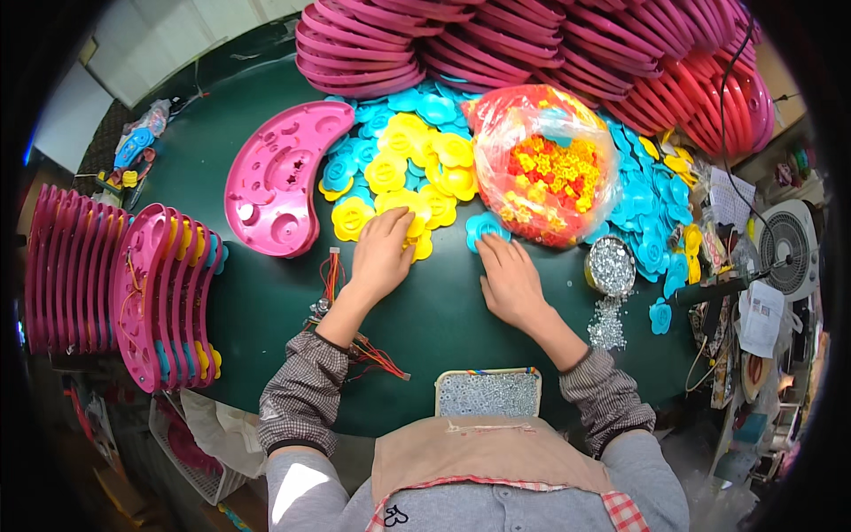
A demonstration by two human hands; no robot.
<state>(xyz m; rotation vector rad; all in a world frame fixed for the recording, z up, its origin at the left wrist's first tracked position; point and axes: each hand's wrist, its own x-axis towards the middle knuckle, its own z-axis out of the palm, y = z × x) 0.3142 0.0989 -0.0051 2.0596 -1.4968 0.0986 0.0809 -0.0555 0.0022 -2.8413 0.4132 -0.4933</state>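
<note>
Hands: left (381,253) on glossy yellow flowers (408,177), right (510,279) touching blue flower (486,228).

Yellow flower disc (409,206) (flat) beside blue flower disc (487,228).

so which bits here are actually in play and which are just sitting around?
In play:
- left hand resting on the yellow flower pieces
- right hand touching a blue flower piece
- pink curved shell lying flat beside them

Lying about:
- bag of small red and yellow parts
- round tin of screws
- desk fan
- stacked pink shells
</note>
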